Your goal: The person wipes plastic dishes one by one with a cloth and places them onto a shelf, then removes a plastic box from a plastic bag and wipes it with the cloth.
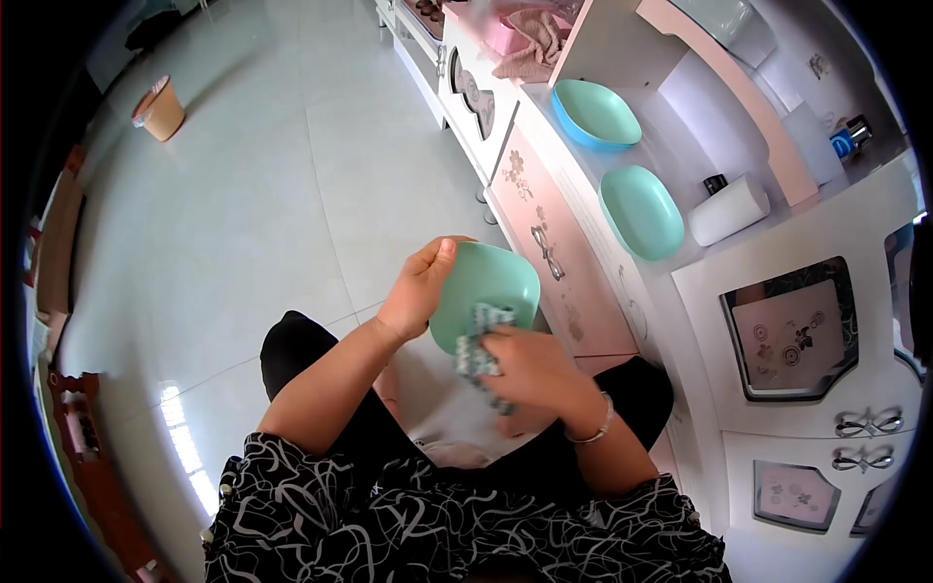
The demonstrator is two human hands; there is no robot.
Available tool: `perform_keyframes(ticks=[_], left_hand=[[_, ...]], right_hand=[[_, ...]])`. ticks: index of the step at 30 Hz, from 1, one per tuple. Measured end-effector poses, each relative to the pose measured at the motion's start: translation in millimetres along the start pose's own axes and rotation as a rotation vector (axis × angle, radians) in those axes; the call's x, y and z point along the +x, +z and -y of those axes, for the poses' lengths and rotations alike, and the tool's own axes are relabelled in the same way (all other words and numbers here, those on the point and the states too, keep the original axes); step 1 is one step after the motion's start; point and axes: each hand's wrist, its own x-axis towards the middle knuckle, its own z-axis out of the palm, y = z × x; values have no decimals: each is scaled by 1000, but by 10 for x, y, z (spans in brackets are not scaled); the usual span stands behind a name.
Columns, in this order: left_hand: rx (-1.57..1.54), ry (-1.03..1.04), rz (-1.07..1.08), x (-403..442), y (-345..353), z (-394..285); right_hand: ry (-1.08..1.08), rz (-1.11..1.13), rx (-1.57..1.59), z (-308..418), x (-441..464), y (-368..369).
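Note:
A mint-green plastic dish (484,277) is tilted in front of me above my lap. My left hand (421,287) grips its left rim, with the thumb over the edge. Bunched in my right hand (539,367) is a dark green and white patterned cloth (478,355), pressed against the lower inside of the dish. On the cabinet shelf to the right lie a similar mint-green dish (641,212) and, behind it, a dish with a blue outside (597,115). Below my hands, a whitish shape between my legs is partly hidden.
A white and pink cabinet (564,243) runs along my right. Its shelf holds a white roll (730,210) and a blue bottle with a black cap (850,137). A brown cloth (535,47) lies farther back. An orange bin (160,109) stands on the tiled floor at the far left.

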Motion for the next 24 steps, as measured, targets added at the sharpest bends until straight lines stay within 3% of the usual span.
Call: perform_keyframes(ticks=[2,4,5,7,9,10,11,13,14,16,17,19,20,24], left_hand=[[240,109,-68,49,-68,9],[269,68,-89,84,-121,-19],[301,26,-103,91,-132,-24],[351,19,-67,89,-113,54],[408,6,-13,68,-33,94],[410,-22,130,33,29,74],[412,-53,274,-14,92,51],[543,39,250,-100,188,0],[544,55,203,-124,200,-25],[497,80,98,-134,199,-26],[499,81,98,-135,197,-35],[402,172,-90,-143,191,-65],[404,175,-93,-159,188,-80],[347,274,-241,-241,189,-7]], right_hand=[[203,18,-223,-69,-105,-215],[317,-311,-120,-125,-153,-393],[314,-307,-123,-127,-149,-453],[298,-713,-43,-132,-132,-540],[63,-720,-255,-172,-40,-462],[48,-586,-264,-190,-8,-374],[56,-500,-228,-211,12,-251],[345,-338,-174,-160,71,-171],[354,-343,-172,-189,74,-173],[211,-590,-169,-280,96,-159],[209,-592,-169,-329,120,-139],[347,-741,125,-346,188,-125],[443,-718,344,-313,201,-131],[391,-808,436,-348,267,68]])
